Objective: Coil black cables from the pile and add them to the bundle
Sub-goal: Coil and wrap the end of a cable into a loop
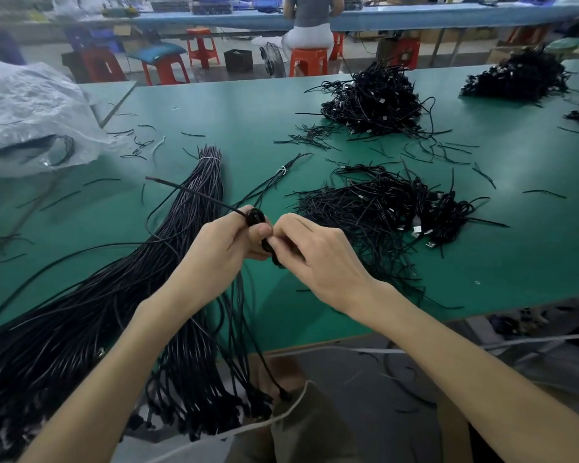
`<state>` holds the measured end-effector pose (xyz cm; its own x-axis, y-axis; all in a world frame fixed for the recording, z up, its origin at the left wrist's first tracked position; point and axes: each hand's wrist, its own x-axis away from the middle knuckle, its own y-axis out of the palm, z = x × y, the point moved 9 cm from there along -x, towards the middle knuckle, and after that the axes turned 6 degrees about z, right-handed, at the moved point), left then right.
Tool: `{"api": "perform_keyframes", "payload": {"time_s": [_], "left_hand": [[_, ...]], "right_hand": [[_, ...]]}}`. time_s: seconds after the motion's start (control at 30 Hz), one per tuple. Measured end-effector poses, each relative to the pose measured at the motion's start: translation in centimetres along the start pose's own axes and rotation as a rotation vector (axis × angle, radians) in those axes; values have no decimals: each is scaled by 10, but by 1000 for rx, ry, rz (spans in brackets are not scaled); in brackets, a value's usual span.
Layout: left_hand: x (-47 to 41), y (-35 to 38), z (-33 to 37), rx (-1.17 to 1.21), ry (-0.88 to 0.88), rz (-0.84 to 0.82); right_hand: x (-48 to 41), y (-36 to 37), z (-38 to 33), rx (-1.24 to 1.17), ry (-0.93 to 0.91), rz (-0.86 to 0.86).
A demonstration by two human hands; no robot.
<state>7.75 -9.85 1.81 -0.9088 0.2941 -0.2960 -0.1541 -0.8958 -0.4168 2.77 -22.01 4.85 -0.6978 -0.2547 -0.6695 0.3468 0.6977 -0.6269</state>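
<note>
Left hand (228, 242) and right hand (315, 259) both pinch the black cable coil (256, 217) between them, its free tail (188, 190) pointing up-left, with the heap of coiled cables (381, 208) on the worktop (248, 111) nearer the right hand.

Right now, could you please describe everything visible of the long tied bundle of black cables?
The tied bundle is a thick sheaf of glossy black cables, plastic-sheathed by the look, bound near its far end by a thin white tie. It lies diagonally on the green table, fanning out toward the near edge, where its ends hang over. The left forearm crosses above it; whether they touch is unclear.
</note>
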Motion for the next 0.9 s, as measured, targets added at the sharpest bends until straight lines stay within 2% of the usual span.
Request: {"api": "perform_keyframes", "payload": {"time_s": [0.23, 0.4, 0.5, 0.63, 0.7, 0.8, 0.9], "left_hand": [[5, 6, 7, 8, 81, -14], [6, 2, 16, -137, 110, 57], [1, 4, 7, -94, -32, -1], [6, 13, -27, -99, -380, -208], [14, 17, -42, -48, -525, -265], [21, 20, -55, -24, -604, -313], [22, 19, -67, -36, -626, -295]], "right_hand": [[2, 0, 0, -46, 23, -11], [0, -1, -1, -43, 11, 5], [1, 1, -4, 35, -77, 21], [14, 22, -15, 320, -366, -8], [22, 32, -17, 380, -487, -10], [30, 43, -15, 381, -569, -13], [33, 50, -10, 359, -535, -24]]}}
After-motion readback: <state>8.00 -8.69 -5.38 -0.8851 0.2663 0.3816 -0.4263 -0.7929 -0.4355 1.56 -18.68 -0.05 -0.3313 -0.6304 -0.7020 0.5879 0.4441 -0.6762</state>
